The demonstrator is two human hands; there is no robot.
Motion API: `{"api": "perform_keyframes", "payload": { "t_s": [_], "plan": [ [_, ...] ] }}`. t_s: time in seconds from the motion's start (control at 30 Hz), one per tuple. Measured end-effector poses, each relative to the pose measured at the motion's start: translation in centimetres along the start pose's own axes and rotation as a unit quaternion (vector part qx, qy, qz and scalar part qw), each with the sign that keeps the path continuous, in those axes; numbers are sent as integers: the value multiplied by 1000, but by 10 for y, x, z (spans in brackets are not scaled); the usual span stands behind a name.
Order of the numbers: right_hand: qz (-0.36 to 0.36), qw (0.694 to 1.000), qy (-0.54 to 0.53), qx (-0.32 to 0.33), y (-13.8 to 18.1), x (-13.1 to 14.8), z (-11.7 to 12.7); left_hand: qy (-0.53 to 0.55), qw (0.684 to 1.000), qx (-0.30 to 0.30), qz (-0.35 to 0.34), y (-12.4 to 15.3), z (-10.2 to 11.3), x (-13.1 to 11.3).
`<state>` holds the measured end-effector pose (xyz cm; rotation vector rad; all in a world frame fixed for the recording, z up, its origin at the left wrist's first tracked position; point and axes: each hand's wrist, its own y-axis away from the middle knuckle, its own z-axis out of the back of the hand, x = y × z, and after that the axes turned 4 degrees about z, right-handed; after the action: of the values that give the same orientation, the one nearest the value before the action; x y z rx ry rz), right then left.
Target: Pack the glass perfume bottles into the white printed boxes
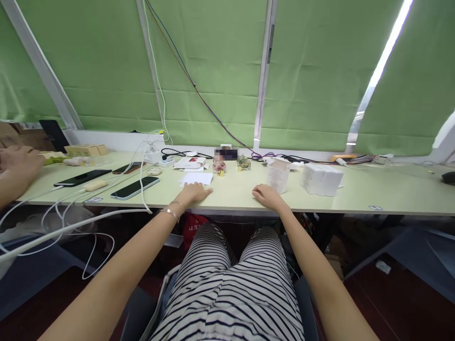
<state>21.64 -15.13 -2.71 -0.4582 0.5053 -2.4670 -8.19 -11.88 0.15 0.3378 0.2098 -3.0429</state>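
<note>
White paper [197, 178] is lying near the front edge of the worktop [232, 195], and the left hand [194, 193] is resting just in front of it, fingers lying loose and released. The right hand [267, 196] is resting at the same edge, its fingers loosely curling, gripping nothing visible, just beside a box [278, 176] that is seemingly standing open at the top. Further toward the right end, grouped boxes [322, 180] are standing, looking closed and done. Toward the back edge, a red item [219, 166] and a green item [244, 164] are sitting outside any box. Nothing is being lifted; the near box and both loose items are looking unfinished.
</note>
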Motion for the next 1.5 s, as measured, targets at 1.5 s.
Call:
{"api": "perform_keyframes", "payload": {
  "t_s": [1.5],
  "plan": [
    [-66, 983, -169, 23, 2, 1, -2, 358, 897, 45, -254, 22, -28, -33]
  ]
}}
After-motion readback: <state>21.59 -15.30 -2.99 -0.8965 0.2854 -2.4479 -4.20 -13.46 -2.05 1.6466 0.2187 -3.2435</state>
